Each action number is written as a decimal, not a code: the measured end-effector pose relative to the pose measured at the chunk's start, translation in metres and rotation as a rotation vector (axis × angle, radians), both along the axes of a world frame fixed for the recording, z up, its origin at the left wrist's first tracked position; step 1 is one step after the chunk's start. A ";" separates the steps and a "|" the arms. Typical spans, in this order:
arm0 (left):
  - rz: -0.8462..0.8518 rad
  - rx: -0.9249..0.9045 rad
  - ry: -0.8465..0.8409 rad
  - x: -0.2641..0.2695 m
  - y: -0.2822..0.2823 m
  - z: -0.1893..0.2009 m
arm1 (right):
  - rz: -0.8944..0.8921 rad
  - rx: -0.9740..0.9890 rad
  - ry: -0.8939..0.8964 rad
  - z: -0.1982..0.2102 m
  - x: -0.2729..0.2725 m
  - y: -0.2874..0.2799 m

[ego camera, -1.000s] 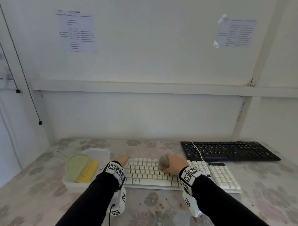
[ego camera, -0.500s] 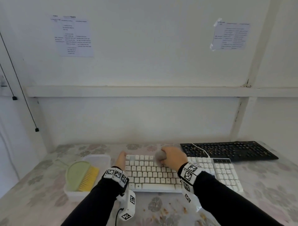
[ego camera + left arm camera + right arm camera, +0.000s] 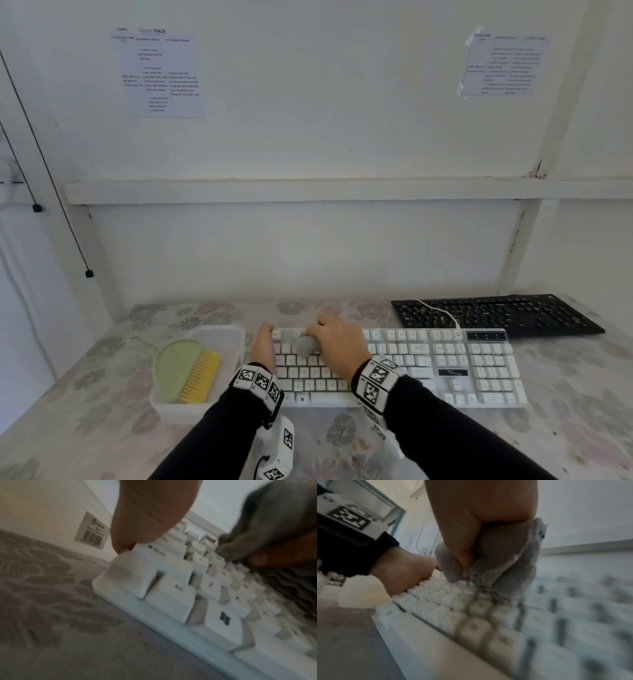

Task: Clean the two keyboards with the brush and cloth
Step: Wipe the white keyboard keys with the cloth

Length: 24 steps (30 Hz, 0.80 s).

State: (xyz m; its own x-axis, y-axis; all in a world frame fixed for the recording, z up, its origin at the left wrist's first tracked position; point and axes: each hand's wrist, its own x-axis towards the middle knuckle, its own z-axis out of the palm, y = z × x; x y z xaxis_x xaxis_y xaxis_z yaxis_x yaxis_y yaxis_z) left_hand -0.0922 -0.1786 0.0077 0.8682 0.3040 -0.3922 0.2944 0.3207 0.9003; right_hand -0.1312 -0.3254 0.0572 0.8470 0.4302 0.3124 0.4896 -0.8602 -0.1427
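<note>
A white keyboard [image 3: 428, 366] lies in front of me on the flowered table. My right hand [image 3: 337, 346] grips a balled grey cloth [image 3: 305, 344] and presses it on the keys near the keyboard's far left; the cloth [image 3: 508, 566] bulges out of my fist in the right wrist view. My left hand [image 3: 263, 346] rests with straight fingers on the keyboard's left edge, its thumb [image 3: 147, 520] touching the corner keys. A black keyboard [image 3: 496, 315] lies behind to the right. A green brush [image 3: 185, 371] with yellow bristles sits in a tray.
The clear plastic tray [image 3: 219, 334] stands left of the white keyboard. A white cable [image 3: 442, 313] runs over the black keyboard. Crumbs lie on the tablecloth [image 3: 349, 442] in front of me. The wall is close behind the table.
My right hand has wiped the cloth leftward and toward the back row of the white keyboard. My left hand has stayed at the keyboard's left edge.
</note>
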 end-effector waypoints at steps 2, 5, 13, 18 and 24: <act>-0.015 -0.046 -0.002 0.002 0.000 -0.005 | -0.026 0.005 -0.021 -0.003 -0.004 -0.024; -0.045 -0.057 0.015 -0.003 0.002 -0.003 | -0.117 -0.010 -0.020 -0.002 -0.009 -0.061; -0.036 -0.015 -0.021 -0.009 0.002 -0.003 | -0.385 -0.107 0.128 0.022 -0.020 -0.087; -0.023 0.032 -0.046 -0.009 0.000 -0.004 | -0.135 0.093 0.115 0.021 -0.013 -0.025; 0.014 0.151 -0.090 -0.006 0.000 -0.007 | -0.037 0.063 0.048 0.009 -0.008 0.012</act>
